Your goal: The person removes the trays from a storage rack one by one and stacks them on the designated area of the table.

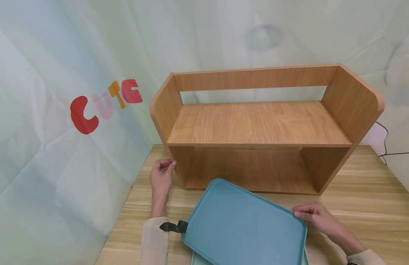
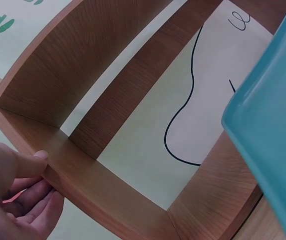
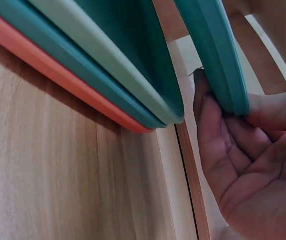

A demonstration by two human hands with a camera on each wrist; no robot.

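A two-tier wooden desktop shelf (image 1: 260,123) stands at the back of the table. Its left side panel is gripped at the front edge by my left hand (image 1: 161,178), thumb on one face and fingers behind, as the left wrist view shows. My right hand (image 1: 318,219) pinches a blue tray (image 1: 247,224) at its right far corner. The tray lies tilted and turned above a stack of other trays; in the right wrist view its held edge is lifted away from the light green tray (image 3: 103,60) on top of that stack.
Under the light green tray are a teal tray (image 3: 73,62) and an orange-red tray (image 3: 58,82). The wood-grain table (image 1: 366,206) extends around the shelf. A printed curtain (image 1: 59,176) with the word CUTE hangs behind and to the left.
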